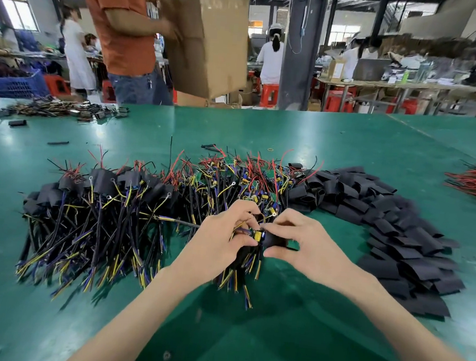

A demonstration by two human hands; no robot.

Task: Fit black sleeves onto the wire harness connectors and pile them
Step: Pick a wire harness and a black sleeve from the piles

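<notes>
Nearest, the left hand (219, 245) pinches one wire harness (242, 264) just below its small board. The right hand (309, 244) grips a black sleeve (275, 240) that touches the board end. The sleeve looks soft and light, so I would hold it by the rim. Behind, on the green table (350, 138), lie the sleeved pile (100, 197) and the loose sleeves (400, 223).

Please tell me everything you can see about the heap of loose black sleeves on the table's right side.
The heap of loose black sleeves is many short, flattened tubes, matte black, seemingly soft plastic. They overlap untidily in a curved band on the green table, right of the right hand. Its far left end meets the unsleeved harnesses.
</notes>
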